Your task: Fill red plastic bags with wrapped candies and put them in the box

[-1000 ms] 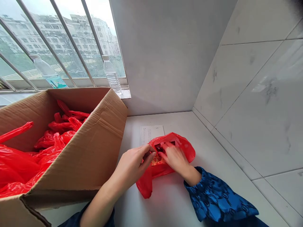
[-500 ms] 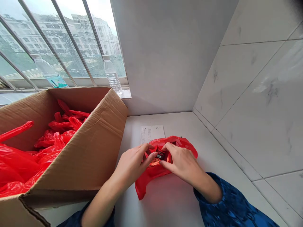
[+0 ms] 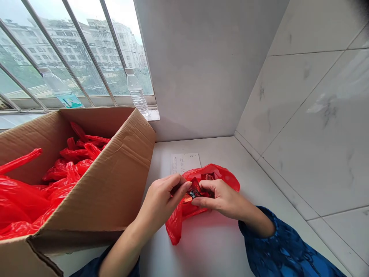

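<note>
A thin red plastic bag [image 3: 220, 171] lies opened out on the white surface, with small wrapped packets inside. Over its left part, my left hand [image 3: 164, 196] pinches the edge of a small red-and-black wrapped packet [image 3: 195, 190] between thumb and fingertips. From the other side my right hand [image 3: 220, 198] closes its thumb and fingers on the same packet. Another dark red packet [image 3: 208, 176] sits in the bag just beyond my right fingers. An orange-coloured packet [image 3: 187, 198] shows partly below the held one; my hands hide other contents.
At the left stands an open cardboard box [image 3: 115, 181] with several red plastic bags [image 3: 23, 198] in it. A printed white sheet [image 3: 186, 161] lies behind the bag. Two plastic bottles, one clear [image 3: 137, 92] and one blue-labelled [image 3: 62, 88], stand by the barred window. A tiled wall [image 3: 311, 127] bounds the right.
My right hand has drawn slightly down and right, uncovering the dark red packet behind it. The packet between my hands is tilted and shows more. The bag's lower left corner has shifted slightly.
</note>
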